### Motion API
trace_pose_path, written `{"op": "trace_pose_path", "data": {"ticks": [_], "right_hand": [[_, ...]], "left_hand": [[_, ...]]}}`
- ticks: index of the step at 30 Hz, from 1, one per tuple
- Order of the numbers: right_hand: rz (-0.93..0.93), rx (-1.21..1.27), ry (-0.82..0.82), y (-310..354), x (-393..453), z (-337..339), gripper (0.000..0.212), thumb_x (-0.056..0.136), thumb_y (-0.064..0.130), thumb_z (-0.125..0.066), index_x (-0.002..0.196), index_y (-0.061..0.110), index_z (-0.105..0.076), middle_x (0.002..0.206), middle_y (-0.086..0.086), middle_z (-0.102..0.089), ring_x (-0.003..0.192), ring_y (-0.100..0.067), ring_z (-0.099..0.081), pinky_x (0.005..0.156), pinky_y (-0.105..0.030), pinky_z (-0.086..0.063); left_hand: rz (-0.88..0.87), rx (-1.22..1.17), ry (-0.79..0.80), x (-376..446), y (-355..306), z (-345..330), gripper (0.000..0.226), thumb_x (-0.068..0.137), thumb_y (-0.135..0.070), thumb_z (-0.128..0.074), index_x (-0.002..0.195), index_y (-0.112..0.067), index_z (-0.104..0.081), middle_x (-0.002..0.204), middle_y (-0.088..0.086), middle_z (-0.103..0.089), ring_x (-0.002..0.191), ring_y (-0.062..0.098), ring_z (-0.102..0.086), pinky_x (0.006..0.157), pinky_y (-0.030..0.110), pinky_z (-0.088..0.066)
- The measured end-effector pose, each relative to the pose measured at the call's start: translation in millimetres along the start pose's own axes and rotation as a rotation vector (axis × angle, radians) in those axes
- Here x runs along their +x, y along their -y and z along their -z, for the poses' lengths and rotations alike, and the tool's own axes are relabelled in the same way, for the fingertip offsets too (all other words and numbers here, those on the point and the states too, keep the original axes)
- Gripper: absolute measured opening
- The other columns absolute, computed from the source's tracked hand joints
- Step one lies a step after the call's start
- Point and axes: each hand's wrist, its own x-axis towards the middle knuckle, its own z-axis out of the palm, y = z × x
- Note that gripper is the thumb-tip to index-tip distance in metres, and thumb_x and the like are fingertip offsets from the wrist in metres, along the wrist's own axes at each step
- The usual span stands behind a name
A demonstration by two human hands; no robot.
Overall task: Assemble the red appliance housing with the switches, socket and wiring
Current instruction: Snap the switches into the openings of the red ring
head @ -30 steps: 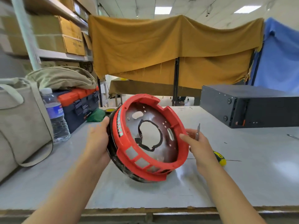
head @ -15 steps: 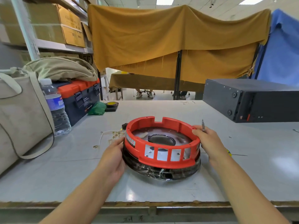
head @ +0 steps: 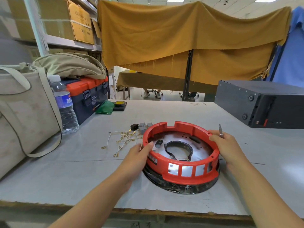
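The round red plastic appliance housing point(head: 181, 155), tilted up on edge a second ago, is now lying flat on the grey table point(head: 65, 170). The left hand point(head: 136, 155) is gripping its left rim; the right hand point(head: 228, 145) is holding the right rim while pinching a slim metal tool point(head: 220, 131). White wires with brass terminals point(head: 123, 140) and small grey switches point(head: 143, 127) are waiting just beside it, so fitting can probably begin.
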Motion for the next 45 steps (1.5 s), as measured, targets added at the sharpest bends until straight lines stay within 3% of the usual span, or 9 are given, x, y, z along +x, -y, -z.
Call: {"op": "trace_pose_path", "data": {"ticks": [4,8,16,20,33,36,39,42,45], "right_hand": [[-0.029,-0.037,0.036,-2.3,7.6,-9.4,0.012,0.091,0.013,-0.053,0.096,0.016,-0.064,0.093,-0.007,-0.068,0.083,-0.021,-0.063,0.07,-0.031,-0.046],[-0.111,-0.158,0.12,-0.8,16.8,-12.7,0.027,0.094,0.037,-0.04,0.098,0.013,-0.052,0.093,-0.005,-0.06,0.086,-0.023,-0.056,0.067,-0.033,-0.041],[0.054,-0.483,0.066,-10.5,18.8,3.0,0.03,0.09,-0.001,-0.038,0.104,0.008,-0.064,0.092,-0.016,-0.063,0.072,-0.023,-0.054,0.072,-0.038,-0.047],[0.16,-0.62,-0.024,-14.2,13.6,3.6,0.023,0.09,-0.002,-0.047,0.096,0.014,-0.062,0.094,-0.012,-0.066,0.072,-0.022,-0.06,0.06,-0.026,-0.044],[0.262,-1.085,0.148,-18.5,4.2,2.6,0.027,0.093,0.005,-0.04,0.099,0.004,-0.066,0.11,-0.014,-0.061,0.097,-0.03,-0.057,0.079,-0.032,-0.046],[0.241,-0.99,0.089,-15.9,6.8,5.1,0.035,0.092,0.001,-0.038,0.114,0.004,-0.065,0.117,-0.015,-0.065,0.105,-0.031,-0.058,0.091,-0.037,-0.047],[0.19,-0.499,0.041,-6.9,6.8,7.2,0.032,0.098,0.019,-0.043,0.121,0.017,-0.065,0.123,-0.001,-0.065,0.115,-0.019,-0.057,0.102,-0.035,-0.043],[0.019,-0.041,0.195,-2.2,8.8,2.7,0.031,0.093,0.038,-0.053,0.122,0.03,-0.06,0.118,0.014,-0.061,0.108,-0.004,-0.057,0.087,-0.022,-0.044],[-0.034,0.03,0.265,-5.8,19.5,-2.5,0.039,0.09,0.023,-0.06,0.127,0.032,-0.053,0.111,0.019,-0.059,0.098,0.004,-0.058,0.075,-0.015,-0.045]], "left_hand": [[-0.127,0.024,-0.087,11.5,-2.6,2.6,0.038,0.094,-0.032,-0.049,0.131,-0.041,-0.042,0.124,-0.009,-0.056,0.096,-0.004,-0.054,0.067,0.012,-0.038],[-0.168,-0.068,-0.13,23.0,0.0,14.1,0.045,0.09,-0.019,-0.055,0.129,-0.037,-0.041,0.132,-0.004,-0.048,0.113,0.011,-0.052,0.082,0.022,-0.04],[-0.253,-0.1,-0.123,47.3,2.6,14.0,0.029,0.093,-0.013,-0.047,0.106,-0.033,-0.063,0.113,-0.006,-0.065,0.1,0.006,-0.062,0.08,0.024,-0.047],[-0.312,-0.048,-0.144,52.2,9.6,12.2,0.03,0.094,-0.015,-0.046,0.106,-0.037,-0.063,0.108,-0.018,-0.065,0.101,0.001,-0.06,0.08,0.019,-0.044],[-0.363,0.033,-0.123,58.3,16.1,14.9,0.032,0.097,-0.019,-0.042,0.115,-0.041,-0.058,0.117,-0.019,-0.06,0.109,-0.001,-0.055,0.087,0.021,-0.041],[-0.36,0.043,-0.118,58.5,17.2,15.6,0.032,0.097,-0.02,-0.042,0.116,-0.041,-0.057,0.12,-0.017,-0.059,0.113,0.002,-0.054,0.09,0.023,-0.04],[-0.358,0.082,-0.13,58.7,17.8,16.1,0.029,0.097,-0.029,-0.043,0.117,-0.047,-0.054,0.126,-0.017,-0.056,0.119,0.006,-0.051,0.099,0.03,-0.039],[-0.331,0.106,-0.082,54.1,13.9,10.2,0.039,0.09,-0.054,-0.044,0.129,-0.053,-0.038,0.129,-0.023,-0.048,0.119,0.0,-0.046,0.101,0.025,-0.035],[-0.292,0.147,-0.044,52.1,8.4,5.3,0.065,0.078,-0.065,-0.037,0.14,-0.05,-0.022,0.123,-0.03,-0.043,0.112,-0.008,-0.043,0.091,0.015,-0.028]]}}
